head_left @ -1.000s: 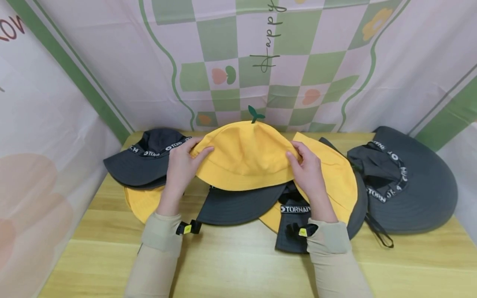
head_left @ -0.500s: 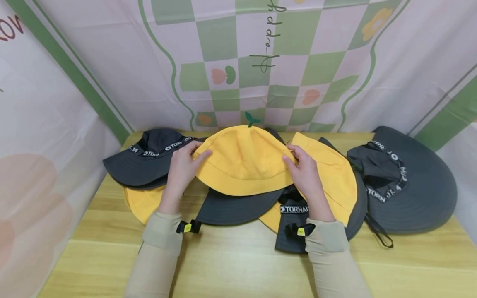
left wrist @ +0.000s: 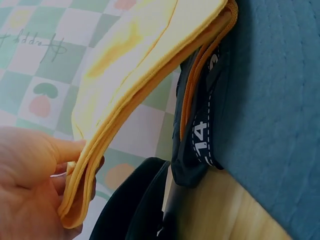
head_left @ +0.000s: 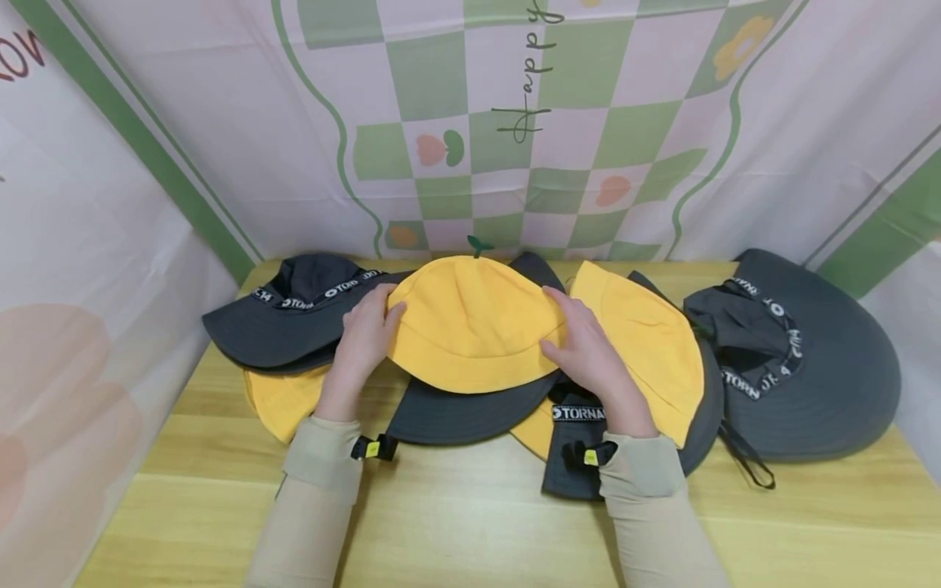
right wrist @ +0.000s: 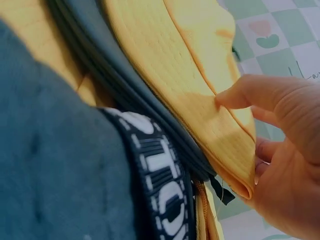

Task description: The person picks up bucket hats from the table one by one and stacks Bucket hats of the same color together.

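A yellow bucket hat [head_left: 470, 327] with a green sprout on its crown lies flattened over a dark grey wide-brimmed hat [head_left: 470, 416] in the head view. At its left end, my left hand [head_left: 365, 335] pinches the folded brim, thumb in front and fingers behind, as the left wrist view shows [left wrist: 35, 185]. My right hand [head_left: 591, 347] touches the hat's right end with fairly straight fingers. In the right wrist view its thumb [right wrist: 240, 92] rests on the yellow cloth, and the other fingers lie partly hidden past the edge.
Dark hats [head_left: 294, 314] overlap a yellow one [head_left: 283, 400] on the left. Right of centre, another yellow hat [head_left: 654, 343] lies over dark brims. A big dark grey hat [head_left: 838, 367] with a cord sits far right. The wooden table [head_left: 470, 523] meets a patterned curtain [head_left: 434, 73] behind.
The yellow bucket hat has moved down and slightly left onto the dark grey hat. My right hand has shifted left with it, and its fingers have straightened.
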Demonstrator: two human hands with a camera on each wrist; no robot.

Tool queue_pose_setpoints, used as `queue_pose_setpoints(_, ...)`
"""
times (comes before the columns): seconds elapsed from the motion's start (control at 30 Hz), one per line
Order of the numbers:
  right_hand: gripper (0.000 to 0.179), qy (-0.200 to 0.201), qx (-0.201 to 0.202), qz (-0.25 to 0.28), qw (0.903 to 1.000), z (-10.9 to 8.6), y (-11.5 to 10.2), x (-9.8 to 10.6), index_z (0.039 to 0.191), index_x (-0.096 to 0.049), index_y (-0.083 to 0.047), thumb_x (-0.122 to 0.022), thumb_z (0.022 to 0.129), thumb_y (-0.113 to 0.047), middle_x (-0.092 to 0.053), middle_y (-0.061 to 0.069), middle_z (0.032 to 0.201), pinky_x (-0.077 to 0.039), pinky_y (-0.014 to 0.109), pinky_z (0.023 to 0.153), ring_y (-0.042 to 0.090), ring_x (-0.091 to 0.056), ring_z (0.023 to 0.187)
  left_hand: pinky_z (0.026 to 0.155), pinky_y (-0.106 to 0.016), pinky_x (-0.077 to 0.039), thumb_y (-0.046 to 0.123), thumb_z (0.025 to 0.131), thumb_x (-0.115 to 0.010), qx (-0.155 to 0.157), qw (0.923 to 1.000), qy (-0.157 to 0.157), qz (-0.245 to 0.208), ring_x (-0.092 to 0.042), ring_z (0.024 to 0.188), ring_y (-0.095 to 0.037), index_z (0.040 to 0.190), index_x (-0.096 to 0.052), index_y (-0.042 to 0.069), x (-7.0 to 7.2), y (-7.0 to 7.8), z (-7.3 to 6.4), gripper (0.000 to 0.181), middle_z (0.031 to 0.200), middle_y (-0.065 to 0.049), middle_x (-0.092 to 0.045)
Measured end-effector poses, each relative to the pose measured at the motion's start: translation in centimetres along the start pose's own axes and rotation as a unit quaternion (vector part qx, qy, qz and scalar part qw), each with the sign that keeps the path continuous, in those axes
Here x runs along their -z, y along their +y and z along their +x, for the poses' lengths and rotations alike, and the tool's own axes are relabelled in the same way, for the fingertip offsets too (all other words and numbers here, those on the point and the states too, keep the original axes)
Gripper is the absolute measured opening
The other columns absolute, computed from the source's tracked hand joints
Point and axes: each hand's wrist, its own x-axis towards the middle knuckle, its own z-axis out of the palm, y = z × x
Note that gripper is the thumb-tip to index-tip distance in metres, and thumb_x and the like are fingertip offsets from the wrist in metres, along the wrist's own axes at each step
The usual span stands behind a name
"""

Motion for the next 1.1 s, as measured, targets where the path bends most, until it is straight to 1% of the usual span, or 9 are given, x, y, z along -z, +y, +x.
queue_pose_setpoints(0.07, 0.070, -0.009, -0.004, -0.007, 0.9999, -0.1, 0.0, 0.0, 0.155, -0.031, -0.005, -0.062, 0.093, -0.009, -0.041, 0.025, 0.152, -0.032, 0.057, 0.114, 0.042, -0.037, 0.139, 0.105, -0.059, -0.034, 0.027, 0.107, -0.047, 0.007, 0.9999, -0.004, 0.012, -0.051, 0.132, -0.038, 0.143, -0.048, 0.005, -0.1, 0.0, 0.1, 0.042, 0.143, -0.018, -0.055)
queue_pose_setpoints(0.13, 0.066, -0.013, -0.008, -0.018, 0.9997, -0.2, 0.0, 0.0, 0.154, -0.034, -0.005, -0.063, 0.095, -0.011, -0.042, 0.025, 0.150, -0.032, 0.057, 0.114, 0.042, -0.037, 0.138, 0.102, -0.058, -0.035, 0.027, 0.107, -0.046, 0.014, 0.9997, -0.008, 0.018, -0.051, 0.132, -0.037, 0.143, -0.047, 0.006, -0.3, 0.0, 0.1, 0.042, 0.142, -0.017, -0.055)
queue_pose_setpoints(0.27, 0.062, -0.014, -0.019, -0.033, 0.9992, -0.3, 0.1, -0.1, 0.152, -0.039, -0.004, -0.065, 0.097, -0.015, -0.044, 0.024, 0.148, -0.031, 0.058, 0.116, 0.043, -0.037, 0.139, 0.103, -0.058, -0.036, 0.027, 0.107, -0.045, 0.024, 0.9993, -0.017, 0.022, -0.050, 0.133, -0.036, 0.143, -0.046, 0.006, -0.5, 0.0, 0.2, 0.042, 0.141, -0.017, -0.055)
queue_pose_setpoints(0.43, 0.060, -0.016, -0.030, -0.037, 0.9987, -0.4, 0.1, -0.1, 0.150, -0.042, -0.004, -0.065, 0.097, -0.017, -0.044, 0.024, 0.149, -0.030, 0.058, 0.117, 0.043, -0.036, 0.140, 0.105, -0.059, -0.039, 0.026, 0.107, -0.046, 0.024, 0.9993, -0.019, 0.022, -0.050, 0.133, -0.038, 0.143, -0.047, 0.005, -0.6, 0.0, 0.1, 0.042, 0.142, -0.018, -0.054)
queue_pose_setpoints(0.53, 0.059, -0.023, -0.025, -0.038, 0.9987, -0.3, 0.2, 0.1, 0.150, -0.042, -0.003, -0.065, 0.097, -0.016, -0.044, 0.024, 0.150, -0.029, 0.058, 0.117, 0.043, -0.036, 0.140, 0.105, -0.059, -0.039, 0.026, 0.107, -0.046, 0.023, 0.9993, -0.018, 0.022, -0.051, 0.132, -0.038, 0.142, -0.047, 0.004, -0.6, 0.0, 0.0, 0.041, 0.141, -0.019, -0.055)
queue_pose_setpoints(0.7, 0.055, -0.045, -0.013, -0.050, 0.9976, -0.3, 0.0, 0.8, 0.148, -0.043, 0.000, -0.062, 0.098, -0.010, -0.045, 0.026, 0.149, -0.030, 0.059, 0.116, 0.045, -0.038, 0.139, 0.105, -0.059, -0.039, 0.025, 0.107, -0.046, 0.019, 0.9994, -0.019, 0.019, -0.052, 0.131, -0.038, 0.142, -0.048, 0.004, -0.6, -0.1, -0.1, 0.041, 0.139, -0.019, -0.055)
queue_pose_setpoints(0.83, 0.053, -0.064, -0.025, -0.050, 0.9964, -0.4, -0.2, 1.5, 0.149, -0.043, -0.002, -0.060, 0.099, -0.010, -0.045, 0.026, 0.149, -0.030, 0.060, 0.116, 0.045, -0.039, 0.140, 0.106, -0.060, -0.039, 0.025, 0.107, -0.047, 0.017, 0.9995, -0.018, 0.018, -0.052, 0.131, -0.040, 0.141, -0.048, 0.004, -0.6, -0.1, 0.0, 0.040, 0.140, -0.020, -0.056)
queue_pose_setpoints(0.93, 0.050, -0.073, -0.031, -0.050, 0.9956, -0.4, -0.2, 2.1, 0.149, -0.044, -0.003, -0.057, 0.102, -0.014, -0.046, 0.025, 0.148, -0.034, 0.059, 0.114, 0.043, -0.041, 0.138, 0.106, -0.059, -0.039, 0.024, 0.107, -0.047, 0.015, 0.9996, -0.016, 0.017, -0.052, 0.130, -0.040, 0.140, -0.049, 0.004, -0.7, -0.2, 0.0, 0.039, 0.139, -0.019, -0.056)
queue_pose_setpoints(1.1, 0.048, -0.079, -0.026, -0.060, 0.9947, -0.5, -0.1, 3.2, 0.147, -0.045, -0.001, -0.054, 0.104, -0.019, -0.049, 0.025, 0.145, -0.042, 0.058, 0.107, 0.042, -0.050, 0.129, 0.105, -0.059, -0.039, 0.024, 0.107, -0.046, 0.012, 0.9996, -0.017, 0.017, -0.054, 0.128, -0.040, 0.138, -0.050, 0.003, -0.7, -0.1, -0.1, 0.038, 0.138, -0.019, -0.057)
